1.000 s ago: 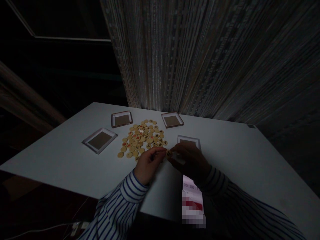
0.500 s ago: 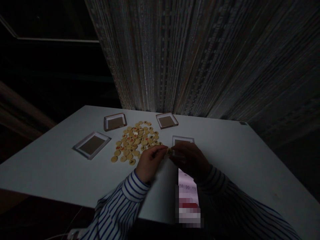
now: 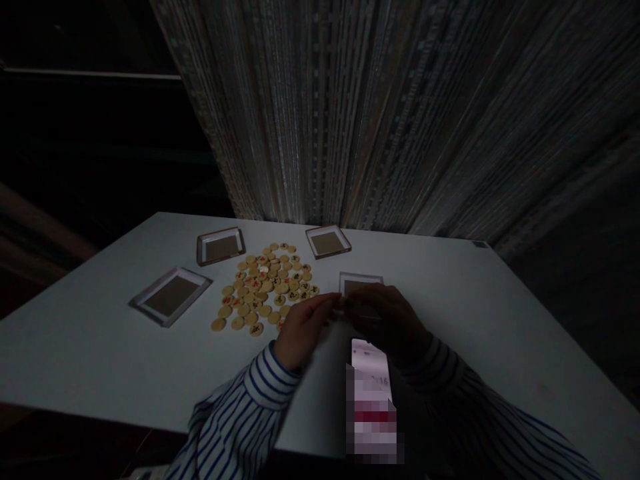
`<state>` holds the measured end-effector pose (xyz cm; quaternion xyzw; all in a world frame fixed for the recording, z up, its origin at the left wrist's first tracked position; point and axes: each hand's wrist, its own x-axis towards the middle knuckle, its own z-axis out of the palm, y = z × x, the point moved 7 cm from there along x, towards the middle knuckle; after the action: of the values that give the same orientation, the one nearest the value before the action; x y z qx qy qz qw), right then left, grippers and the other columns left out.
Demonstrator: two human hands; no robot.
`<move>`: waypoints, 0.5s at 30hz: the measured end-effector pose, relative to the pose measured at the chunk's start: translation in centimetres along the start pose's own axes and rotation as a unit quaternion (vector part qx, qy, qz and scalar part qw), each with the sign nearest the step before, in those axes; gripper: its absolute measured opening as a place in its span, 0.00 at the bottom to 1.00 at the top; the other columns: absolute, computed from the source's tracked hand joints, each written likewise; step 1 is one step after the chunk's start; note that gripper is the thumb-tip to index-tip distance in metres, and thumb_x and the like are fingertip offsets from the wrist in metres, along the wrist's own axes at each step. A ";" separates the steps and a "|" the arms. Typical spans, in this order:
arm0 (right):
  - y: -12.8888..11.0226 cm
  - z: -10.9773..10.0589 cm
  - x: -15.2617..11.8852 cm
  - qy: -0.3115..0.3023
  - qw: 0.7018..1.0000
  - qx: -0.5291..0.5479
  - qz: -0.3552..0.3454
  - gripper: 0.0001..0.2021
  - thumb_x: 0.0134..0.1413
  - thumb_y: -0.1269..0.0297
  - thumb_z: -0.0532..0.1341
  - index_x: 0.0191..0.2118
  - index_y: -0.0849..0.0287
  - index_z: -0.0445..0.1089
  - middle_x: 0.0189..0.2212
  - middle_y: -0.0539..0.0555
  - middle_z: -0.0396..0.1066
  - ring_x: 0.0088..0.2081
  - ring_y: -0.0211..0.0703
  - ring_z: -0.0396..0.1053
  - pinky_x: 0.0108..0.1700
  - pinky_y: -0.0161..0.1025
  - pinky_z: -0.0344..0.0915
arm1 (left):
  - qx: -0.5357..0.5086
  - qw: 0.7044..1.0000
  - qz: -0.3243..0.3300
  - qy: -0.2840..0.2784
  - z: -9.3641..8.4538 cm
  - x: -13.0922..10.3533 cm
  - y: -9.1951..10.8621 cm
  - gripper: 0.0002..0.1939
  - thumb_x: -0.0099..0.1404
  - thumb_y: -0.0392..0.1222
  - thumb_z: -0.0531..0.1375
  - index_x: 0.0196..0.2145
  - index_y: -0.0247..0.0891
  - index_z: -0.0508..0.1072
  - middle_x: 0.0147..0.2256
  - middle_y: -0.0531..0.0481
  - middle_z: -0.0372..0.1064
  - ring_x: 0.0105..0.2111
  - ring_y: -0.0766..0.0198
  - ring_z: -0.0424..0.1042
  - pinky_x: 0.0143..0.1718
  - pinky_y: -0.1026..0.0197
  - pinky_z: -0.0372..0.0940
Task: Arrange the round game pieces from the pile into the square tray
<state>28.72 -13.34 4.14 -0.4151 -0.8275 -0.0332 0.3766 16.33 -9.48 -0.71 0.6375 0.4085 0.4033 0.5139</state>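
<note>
Over the near side of the white table [image 3: 310, 420], both my hands meet at a small wooden Chinese chess piece [image 3: 343, 303]. My left hand [image 3: 303, 332] is closed, with its fingertips pinching the piece from the left. My right hand [image 3: 393, 323] curls around it from the other side, in shadow, and its fingertips are partly hidden. The face of the held piece cannot be read. Left of the hands lies a spread heap of round Chinese chess pieces [image 3: 269, 285], some with red or black characters, others plain. A shallow clear-rimmed tray [image 3: 361, 276] sits partly behind my right hand.
More shallow trays stand around the heap: one at the far left [image 3: 221, 247], one at the near left [image 3: 171, 297], and one behind it [image 3: 329, 241]. A lit phone [image 3: 371, 367] lies below my right hand. A string curtain [image 3: 320, 133] hangs beyond the table's back edge.
The piece between my fingers has turned, so its marked face no longer shows. My hands stay together in nearly the same place. The view has shifted slightly, and the phone's display shows more.
</note>
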 end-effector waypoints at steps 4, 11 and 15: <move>0.4 -0.2 -0.4 0.002 1.000 -0.012 0.012 0.08 0.50 0.65 0.59 0.37 0.60 0.65 0.30 0.53 0.71 0.32 0.40 0.67 0.33 0.40 0.63 | 0.000 1.000 0.003 -0.006 0.4 0.0 0.1 0.17 0.60 0.45 0.51 0.37 0.32 0.74 0.24 0.49 0.70 0.25 0.66 0.65 0.28 0.64 0.61; 0.5 -0.3 -0.8 0.012 0.999 -0.031 0.024 0.07 0.49 0.65 0.59 0.36 0.58 0.65 0.32 0.52 0.71 0.33 0.39 0.68 0.34 0.40 0.62 | 0.027 0.999 -0.028 0.024 0.0 0.4 -0.7 0.28 0.64 0.52 0.42 0.30 0.33 0.77 0.20 0.49 0.68 0.23 0.66 0.64 0.28 0.63 0.59; 0.7 -0.5 -1.0 0.020 0.999 -0.027 0.032 0.08 0.48 0.66 0.60 0.36 0.58 0.66 0.32 0.52 0.71 0.33 0.39 0.68 0.34 0.40 0.62 | 0.042 0.998 -0.031 0.018 0.3 0.6 -0.8 0.27 0.63 0.52 0.43 0.29 0.34 0.77 0.21 0.49 0.68 0.24 0.65 0.65 0.29 0.63 0.60</move>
<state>29.97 -13.73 3.67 -0.4509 -0.8047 -0.0519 0.3826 16.68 -8.91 -1.49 0.6385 0.4539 0.3810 0.4911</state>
